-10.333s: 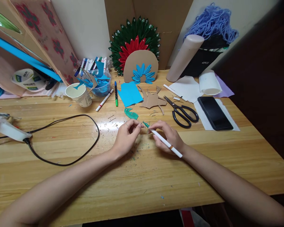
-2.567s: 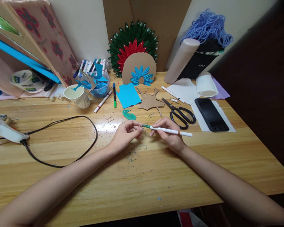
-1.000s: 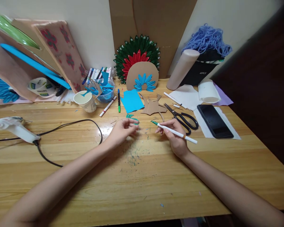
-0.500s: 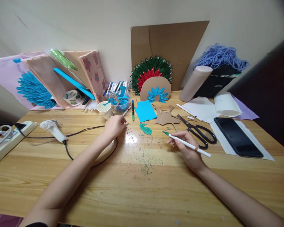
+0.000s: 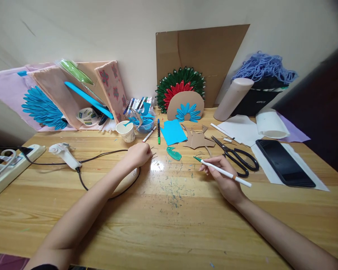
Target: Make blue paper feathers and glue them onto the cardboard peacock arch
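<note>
My right hand point(image 5: 224, 178) holds a white marker point(image 5: 224, 171) like a pen, its green tip pointing left just over the table. My left hand point(image 5: 141, 154) rests on the table with its fingers curled together; what they pinch, if anything, is hidden. Between the two hands lies a small green bird-shaped cutout point(image 5: 174, 153), touched by neither. Beyond my left hand are another white marker point(image 5: 150, 134) and a dark marker with a green end point(image 5: 159, 131). Black-handled scissors point(image 5: 236, 155) lie close beside my right hand.
Blue paper point(image 5: 174, 132) and cardboard scraps point(image 5: 198, 140) lie beyond the cutout. A paper cup point(image 5: 125, 132) stands near a tub of blue pieces point(image 5: 146, 123). The glue gun point(image 5: 64, 154) and its cord are left, a phone point(image 5: 284, 163) right. Quilled petals on cardboard point(image 5: 188, 112) stand behind.
My left hand has moved slightly right and nearer to me, away from the white marker beyond it. My right hand keeps its grip on its marker, almost still.
</note>
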{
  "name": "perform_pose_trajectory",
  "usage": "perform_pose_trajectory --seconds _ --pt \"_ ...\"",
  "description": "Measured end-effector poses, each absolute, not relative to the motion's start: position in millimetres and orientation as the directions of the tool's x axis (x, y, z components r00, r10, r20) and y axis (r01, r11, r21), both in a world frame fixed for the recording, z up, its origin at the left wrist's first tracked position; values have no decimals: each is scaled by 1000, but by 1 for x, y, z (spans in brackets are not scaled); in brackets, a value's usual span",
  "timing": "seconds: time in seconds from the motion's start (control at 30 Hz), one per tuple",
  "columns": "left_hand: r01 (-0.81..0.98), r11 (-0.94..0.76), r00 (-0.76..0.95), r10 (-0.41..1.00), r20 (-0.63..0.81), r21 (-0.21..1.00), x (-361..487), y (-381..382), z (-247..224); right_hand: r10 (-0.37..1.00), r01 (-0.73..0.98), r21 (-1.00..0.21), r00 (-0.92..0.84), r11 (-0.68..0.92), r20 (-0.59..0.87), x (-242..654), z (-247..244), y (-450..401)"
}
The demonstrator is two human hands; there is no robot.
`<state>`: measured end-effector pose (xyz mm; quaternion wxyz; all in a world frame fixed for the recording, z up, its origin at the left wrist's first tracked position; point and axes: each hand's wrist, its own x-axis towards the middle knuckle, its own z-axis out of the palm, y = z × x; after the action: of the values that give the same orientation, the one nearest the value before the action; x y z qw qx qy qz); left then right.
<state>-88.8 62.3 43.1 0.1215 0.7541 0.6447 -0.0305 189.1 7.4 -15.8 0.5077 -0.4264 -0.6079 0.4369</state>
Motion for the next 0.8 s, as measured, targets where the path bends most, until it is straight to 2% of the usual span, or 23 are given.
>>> perform_pose_trajectory --seconds 0.13,0.23,0.33,0.43,0.7,0.8 --pt "953 -158 189 977 -101 259 -85 60 53 961 64 -964 -127 257 247 189 -16 7" --pt "960 -130 143 989 -34 247 -83 58 58 959 60 -965 -144 256 245 189 -17 7" --pt "982 -58 79 991 -111 182 -82 58 54 959 59 -966 -150 253 242 189 -18 6" --pt "979 -37 71 983 -168 199 -82 59 45 960 56 -968 -160 243 232 189 -16 6" --pt "978 -74 106 982 -155 196 -79 63 33 962 49 -972 -162 228 218 188 -15 5" --pt "959 -110 142 984 -108 263 -76 61 34 963 35 -975 -167 221 213 188 -15 5"
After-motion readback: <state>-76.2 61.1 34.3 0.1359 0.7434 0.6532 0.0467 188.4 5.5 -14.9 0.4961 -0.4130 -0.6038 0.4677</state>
